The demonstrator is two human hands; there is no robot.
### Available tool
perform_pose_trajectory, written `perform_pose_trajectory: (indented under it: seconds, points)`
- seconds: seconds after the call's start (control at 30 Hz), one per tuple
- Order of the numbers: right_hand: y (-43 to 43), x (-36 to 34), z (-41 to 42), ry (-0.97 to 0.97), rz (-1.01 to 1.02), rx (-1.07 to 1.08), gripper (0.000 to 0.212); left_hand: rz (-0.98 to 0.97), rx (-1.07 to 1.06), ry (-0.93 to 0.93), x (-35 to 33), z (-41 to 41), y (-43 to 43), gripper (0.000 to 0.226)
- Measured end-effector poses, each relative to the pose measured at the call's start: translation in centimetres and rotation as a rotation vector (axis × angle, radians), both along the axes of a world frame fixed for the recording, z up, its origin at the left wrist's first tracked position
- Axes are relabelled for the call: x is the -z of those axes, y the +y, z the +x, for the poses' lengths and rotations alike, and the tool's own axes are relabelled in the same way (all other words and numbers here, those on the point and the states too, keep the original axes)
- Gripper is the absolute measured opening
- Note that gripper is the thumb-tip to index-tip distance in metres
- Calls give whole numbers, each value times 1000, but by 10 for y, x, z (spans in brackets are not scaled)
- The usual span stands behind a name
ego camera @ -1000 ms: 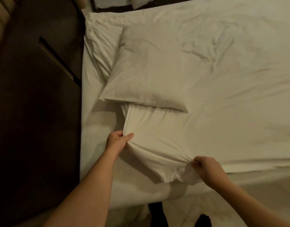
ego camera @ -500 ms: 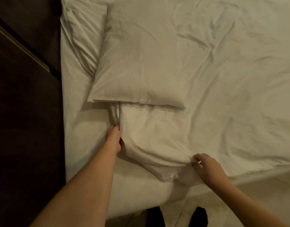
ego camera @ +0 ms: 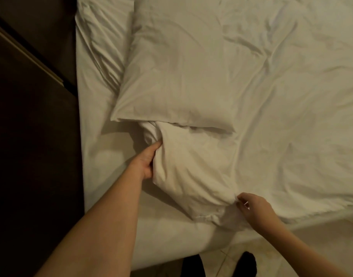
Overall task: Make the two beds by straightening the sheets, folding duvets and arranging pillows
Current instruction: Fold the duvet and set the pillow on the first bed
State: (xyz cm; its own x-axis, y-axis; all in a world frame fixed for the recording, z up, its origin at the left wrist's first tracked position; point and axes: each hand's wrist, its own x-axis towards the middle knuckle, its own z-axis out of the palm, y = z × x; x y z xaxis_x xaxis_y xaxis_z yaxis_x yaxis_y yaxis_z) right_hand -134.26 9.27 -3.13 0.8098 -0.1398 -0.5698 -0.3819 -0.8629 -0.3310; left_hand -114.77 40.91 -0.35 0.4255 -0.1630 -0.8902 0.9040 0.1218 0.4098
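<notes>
A white duvet (ego camera: 281, 116) covers most of the bed, its near left corner bunched up (ego camera: 191, 172). A white pillow (ego camera: 171, 72) lies on top of it near the head end. My left hand (ego camera: 146, 162) grips the bunched duvet edge just below the pillow, fingers tucked under the fabric. My right hand (ego camera: 253, 208) pinches the duvet's corner near the bed's front edge. The white bottom sheet (ego camera: 103, 160) shows bare at the left.
A dark wooden headboard or bedside unit (ego camera: 27, 136) runs along the left of the bed. A crumpled second pillow or sheet fold (ego camera: 103, 47) lies at the top left. Pale tiled floor (ego camera: 291, 250) and my dark-socked feet (ego camera: 193, 266) are at the bottom.
My left hand has slid up along the duvet edge toward the pillow and dug under the fabric, bunching it more. The right hand keeps its hold on the corner.
</notes>
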Motion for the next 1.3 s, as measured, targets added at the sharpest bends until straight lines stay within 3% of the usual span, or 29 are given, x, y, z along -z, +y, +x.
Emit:
perform_pose_trajectory:
  seconds: [0.33, 0.47, 0.6, 0.7, 0.77, 0.87, 0.93, 1.03, 1.17, 1.3]
  points:
    - [-3, -5, -6, -36, 6, -14, 6, -64, -97, 25, -2, -39, 12, 48]
    - [-4, -16, -10, -61, 20, -23, 6, 27, -85, -4, -21, -53, 38, 48]
    - [-4, -31, -12, -95, 22, -48, 7, 176, -176, -115, -33, -75, 81, 78]
    - [-3, -43, -14, -121, 2, -79, 9, 182, -269, -180, -52, -96, 107, 86]
    - [-2, -50, -16, -159, -10, -98, 11, 279, -281, -247, -66, -111, 121, 81]
    - [0, -58, -17, -212, -8, -94, 9, 493, -212, -325, -88, -137, 143, 46]
    - [1, -61, -18, -226, -17, -103, 9, 645, -124, -322, -98, -157, 157, 36]
    - [3, -61, -23, -203, -38, -122, 12, 837, -24, -331, -99, -190, 175, 32]
    - [2, -61, -30, -193, -53, -151, 16, 944, 33, -415, -99, -241, 179, 21]
    - [1, -77, -34, -205, -47, -194, 14, 1309, 209, -428, -100, -292, 173, 23]
